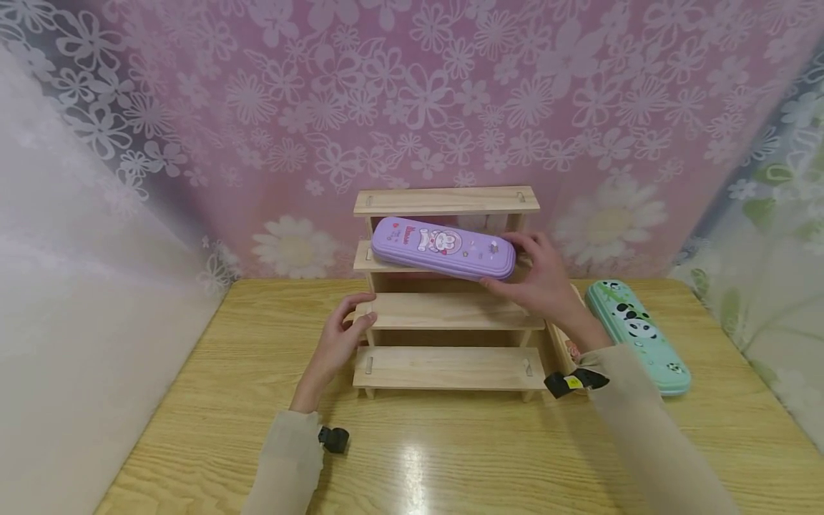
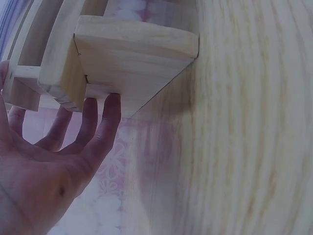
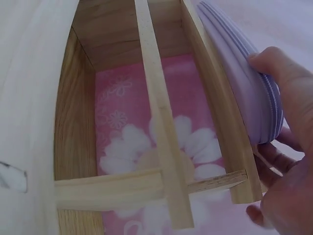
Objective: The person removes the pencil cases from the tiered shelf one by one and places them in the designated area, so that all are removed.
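A light wooden tiered rack (image 1: 450, 312) stands on the table, its steps rising toward the back. My left hand (image 1: 337, 340) grips the left end of a middle step, thumb on top. In the left wrist view, its fingers (image 2: 110, 117) reach round the rack's side. My right hand (image 1: 546, 280) holds the right end of a purple pencil case (image 1: 405, 247) with a cartoon rabbit on the lid. The case lies slantwise over the second step from the top, right end lower and nearer me. The right wrist view shows the case's zipped edge (image 3: 266, 93) beside a step.
Right of the rack lies a green panda pencil case (image 1: 637, 330). Another narrow, peach-coloured case (image 1: 560, 340) sits between it and the rack, partly hidden by my right forearm. A pink floral curtain (image 1: 425, 93) hangs behind the wood-grain table (image 1: 257, 365).
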